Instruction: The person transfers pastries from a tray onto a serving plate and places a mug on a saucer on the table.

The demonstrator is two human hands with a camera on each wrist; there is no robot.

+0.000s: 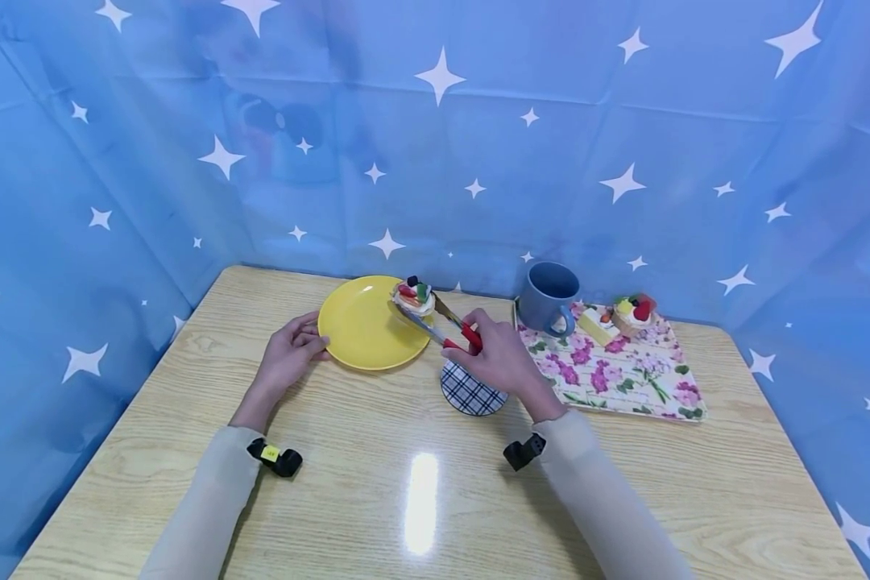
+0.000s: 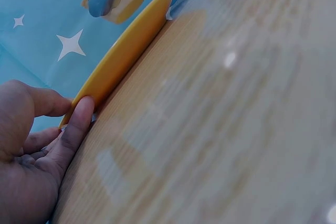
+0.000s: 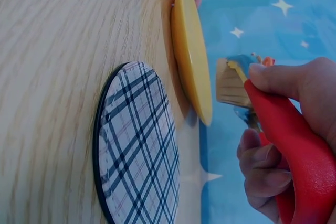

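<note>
The left hand (image 1: pixel 290 350), at the left of the table (image 1: pixel 348 499), pinches the left rim of the yellow plate (image 1: pixel 366 334) between thumb and fingers; the left wrist view shows the thumb lying against the rim. The plate rests on the far left part of the table. Above its right edge, and apart from its surface, is a fruit tart (image 1: pixel 415 298) topped with red, green and dark pieces, gripped between the metal arms of red-handled tongs (image 1: pixel 473 337). To the right of the plate, the right hand (image 1: pixel 500 354) holds the tongs, its thumb on one red handle and its fingers curled about the other. A round checked coaster (image 1: pixel 471 395) lies flat on the table just on the near side of this hand, partly covered by it in the head view. Farther right lies a flowered tray (image 1: pixel 648 383). At its far left corner stands an upright blue cup (image 1: pixel 540 302), handle toward the near right; beside the cup is a pale cake slice (image 1: pixel 596 328), and right of that a second tart (image 1: pixel 632 316) with red and yellow topping. A blue curtain (image 1: pixel 442 161) with white stars hangs behind the table.
</note>
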